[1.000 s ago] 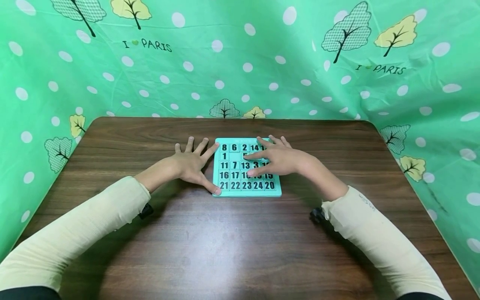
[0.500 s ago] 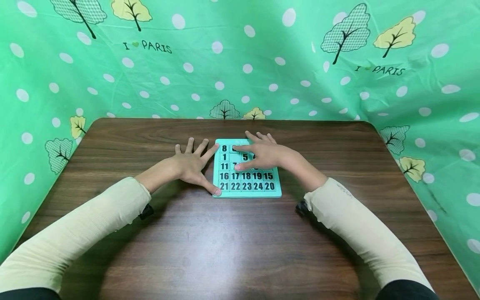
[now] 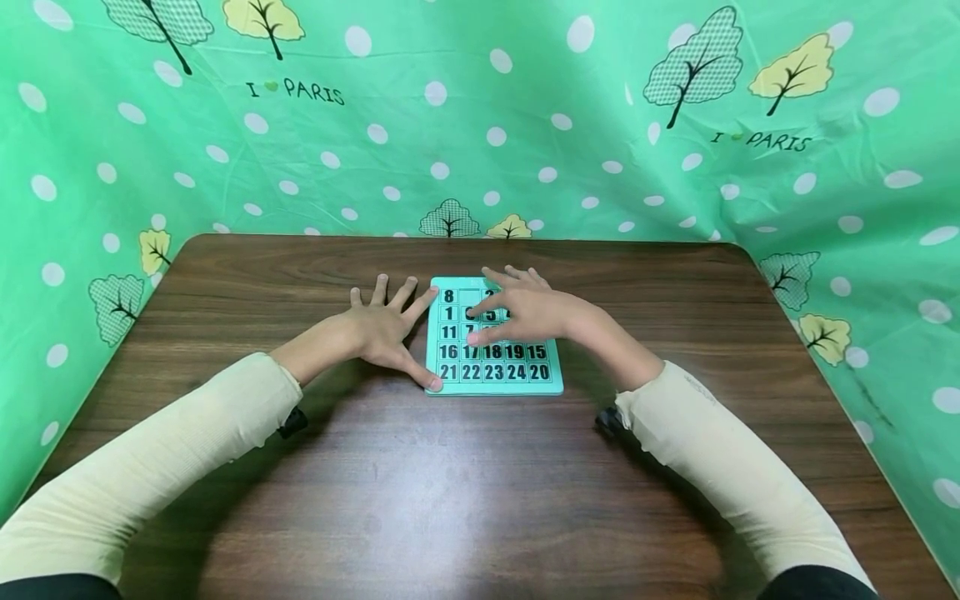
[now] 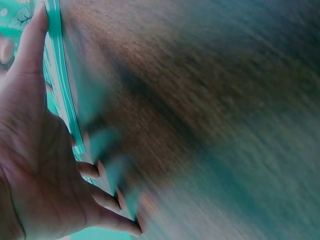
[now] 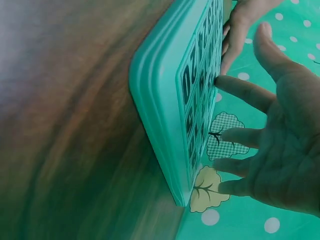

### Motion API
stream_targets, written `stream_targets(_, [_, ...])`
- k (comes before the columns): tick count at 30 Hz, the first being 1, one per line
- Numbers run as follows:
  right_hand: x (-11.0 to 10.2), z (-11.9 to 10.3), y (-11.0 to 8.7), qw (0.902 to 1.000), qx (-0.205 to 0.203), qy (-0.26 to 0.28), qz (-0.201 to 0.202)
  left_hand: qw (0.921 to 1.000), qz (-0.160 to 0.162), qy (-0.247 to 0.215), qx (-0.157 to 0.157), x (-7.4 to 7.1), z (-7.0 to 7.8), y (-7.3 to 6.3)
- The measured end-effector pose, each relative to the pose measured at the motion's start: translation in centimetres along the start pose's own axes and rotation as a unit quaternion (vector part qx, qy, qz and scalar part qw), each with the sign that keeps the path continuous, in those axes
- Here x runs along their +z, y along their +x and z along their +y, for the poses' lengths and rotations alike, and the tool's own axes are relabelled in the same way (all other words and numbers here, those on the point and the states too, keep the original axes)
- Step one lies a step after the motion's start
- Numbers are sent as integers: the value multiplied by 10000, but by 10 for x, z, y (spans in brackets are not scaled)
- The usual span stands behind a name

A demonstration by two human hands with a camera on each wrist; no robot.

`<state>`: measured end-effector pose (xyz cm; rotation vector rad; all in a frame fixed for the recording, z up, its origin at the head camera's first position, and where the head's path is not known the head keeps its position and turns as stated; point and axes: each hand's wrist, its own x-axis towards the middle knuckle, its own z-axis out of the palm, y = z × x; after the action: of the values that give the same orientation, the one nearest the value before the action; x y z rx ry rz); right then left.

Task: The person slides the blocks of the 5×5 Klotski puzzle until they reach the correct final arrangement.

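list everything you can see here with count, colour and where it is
number puzzle: 1, turquoise, flat on the table
numbered tiles: several, some hidden by a hand, turquoise with black numerals, in the puzzle
empty slot: 1, turquoise, far row, second from left
table: 1, dark brown, under the puzzle
patterned cloth: 1 backdrop, green with white dots and trees, behind and beside the table
wrist devices: 2, black, one at each wrist
sleeves: 2, cream, on both forearms
left hand: 1, bare, at the puzzle's left edge
right hand: 1, bare, over the puzzle
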<state>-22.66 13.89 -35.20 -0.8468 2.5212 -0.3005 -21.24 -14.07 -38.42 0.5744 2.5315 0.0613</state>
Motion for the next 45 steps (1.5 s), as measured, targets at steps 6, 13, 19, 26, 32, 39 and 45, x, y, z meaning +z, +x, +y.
stream_targets(6, [2, -7, 18, 9999, 106, 8, 14, 10000, -52, 13, -6, -1, 1, 0])
stream_targets(13, [2, -5, 22, 9989, 353, -162, -250, 10000, -62, -2, -6, 0, 0, 2])
stream_targets(19, [-1, 7, 11, 9989, 380, -181, -213, 10000, -12, -10, -24, 0, 0, 1])
stream_targets(26, [1, 11, 3, 9994, 284, -139, -126, 9998, 179, -9, 5, 1, -1, 2])
stream_targets(32, [10, 2, -4, 9997, 82, -196, -116, 9995, 230, -180, 107, 2, -3, -1])
stream_targets(39, [16, -10, -2, 9988, 92, -425, -229, 9992, 281, -242, 179, 3, -6, -1])
stream_targets(45, [10, -9, 7, 9972, 349, -611, -263, 9985, 347, -354, 225, 3, -5, -2])
